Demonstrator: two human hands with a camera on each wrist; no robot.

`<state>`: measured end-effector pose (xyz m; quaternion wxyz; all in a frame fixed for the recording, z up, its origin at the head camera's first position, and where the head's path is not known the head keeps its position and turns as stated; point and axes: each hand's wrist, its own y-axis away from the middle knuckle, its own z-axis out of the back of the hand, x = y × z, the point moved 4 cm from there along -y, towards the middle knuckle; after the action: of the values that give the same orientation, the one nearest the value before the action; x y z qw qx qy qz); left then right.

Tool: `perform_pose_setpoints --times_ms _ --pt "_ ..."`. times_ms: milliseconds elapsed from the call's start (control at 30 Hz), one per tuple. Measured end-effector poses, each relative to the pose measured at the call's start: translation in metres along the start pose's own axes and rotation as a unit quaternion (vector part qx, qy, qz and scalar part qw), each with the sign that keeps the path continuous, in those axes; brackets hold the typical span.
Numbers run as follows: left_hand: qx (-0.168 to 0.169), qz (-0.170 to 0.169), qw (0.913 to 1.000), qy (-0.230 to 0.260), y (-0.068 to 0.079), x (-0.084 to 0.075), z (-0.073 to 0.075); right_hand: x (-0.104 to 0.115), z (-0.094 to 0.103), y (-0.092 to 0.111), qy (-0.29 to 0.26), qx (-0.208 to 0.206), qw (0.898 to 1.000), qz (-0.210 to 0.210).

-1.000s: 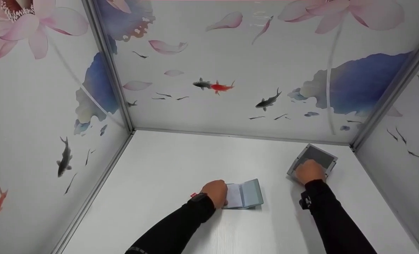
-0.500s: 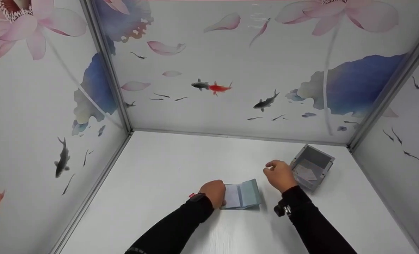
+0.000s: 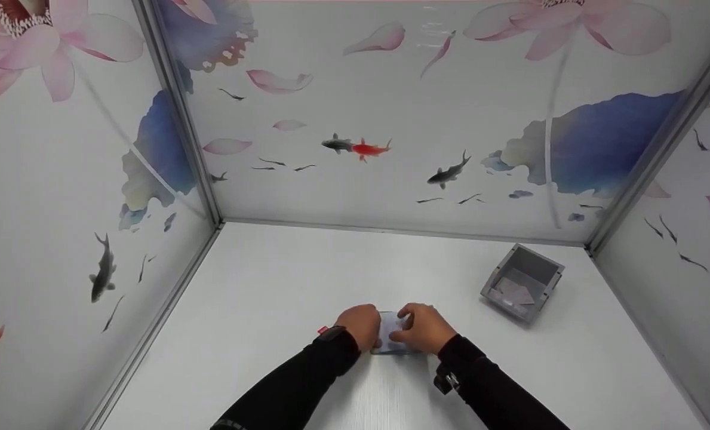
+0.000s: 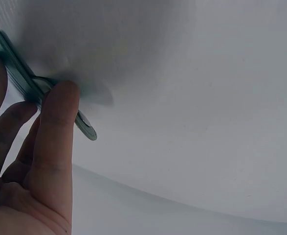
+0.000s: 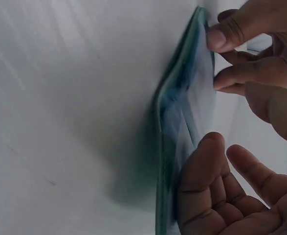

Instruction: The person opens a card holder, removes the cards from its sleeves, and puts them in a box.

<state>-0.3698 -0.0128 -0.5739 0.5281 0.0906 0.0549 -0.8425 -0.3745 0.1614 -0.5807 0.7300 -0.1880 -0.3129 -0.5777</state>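
Observation:
A small blue-green folding card wallet [image 3: 389, 325] with clear inner sleeves lies open on the white table, between the two hands. My left hand [image 3: 359, 327] pinches its left side; in the left wrist view, fingers stand on both faces of the green cover [image 4: 18, 71]. Over the wallet's right half is my right hand [image 3: 425, 329], thumb and fingers loosely bent and apart. The right wrist view shows these fingers [image 5: 202, 166] close against the right flap, with nothing seen between them and the thumb. Whether they touch the flap is unclear. That flap is mostly hidden in the head view.
Toward the back right of the table [image 3: 295, 269] stands a grey plastic box [image 3: 492, 280], holding pale card-like pieces [image 3: 515, 292]. Printed panels with fish and lotus flowers enclose the table at the back [image 3: 307, 191], left and right.
My right hand has come out of the grey box and moved left and nearer, to the wallet's right half. The left hand keeps its hold on the wallet's left side.

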Motion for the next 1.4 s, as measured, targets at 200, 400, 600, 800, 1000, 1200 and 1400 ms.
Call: perform_pose_setpoints --times_ms 200,400,600,800,1000,1200,1400 --pt "-0.004 -0.009 0.9999 0.012 -0.007 0.006 -0.008 0.004 -0.012 0.003 0.032 0.006 0.999 0.024" --pt "-0.002 -0.013 0.9998 0.011 -0.013 0.009 -0.015 0.005 -0.015 0.000 0.048 -0.005 0.999 0.010" --pt "-0.007 -0.012 0.9997 0.019 -0.009 0.009 -0.012 0.007 -0.019 0.000 0.044 -0.004 0.999 0.009" --pt "-0.016 -0.016 0.9997 0.012 -0.007 0.007 -0.010 0.006 -0.020 -0.001 0.046 -0.007 0.999 0.011" --pt "-0.019 -0.010 0.9997 0.011 -0.008 0.007 -0.012 0.004 -0.014 0.000 0.044 -0.017 0.999 0.019" --pt "-0.015 -0.012 0.9997 0.016 -0.006 0.005 -0.011 -0.002 -0.009 -0.001 0.032 -0.024 0.999 0.021" --pt "-0.005 -0.001 0.9998 0.020 0.000 0.001 -0.002 -0.010 -0.001 -0.003 0.040 -0.039 0.998 -0.023"
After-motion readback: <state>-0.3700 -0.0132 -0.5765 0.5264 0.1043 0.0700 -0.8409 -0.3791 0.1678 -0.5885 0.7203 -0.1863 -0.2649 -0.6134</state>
